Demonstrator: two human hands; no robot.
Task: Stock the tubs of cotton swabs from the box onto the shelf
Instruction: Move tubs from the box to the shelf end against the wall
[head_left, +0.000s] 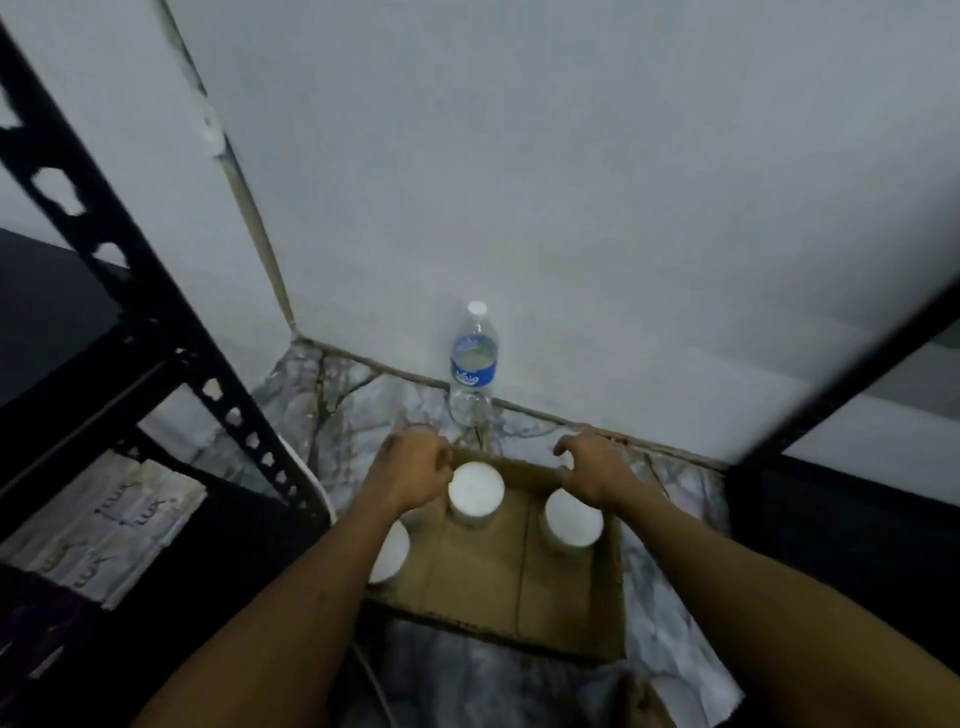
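An open cardboard box (498, 587) sits on the marble-patterned floor. Three white-lidded tubs of cotton swabs stand inside it: one at the far middle (476, 491), one at the far right (571, 522), and one at the left (390, 556), partly hidden by my left forearm. My left hand (413, 467) is curled over the box's far left corner, next to the middle tub. At the far right corner my right hand (592, 467) curls its fingers over the rim, above the right tub. The view is motion-blurred.
A black metal shelf rack (130, 291) stands at the left, with wrapped packs (104, 525) on its low shelf. Another black rack (841, 395) is at the right. A water bottle (474, 358) stands against the white wall behind the box.
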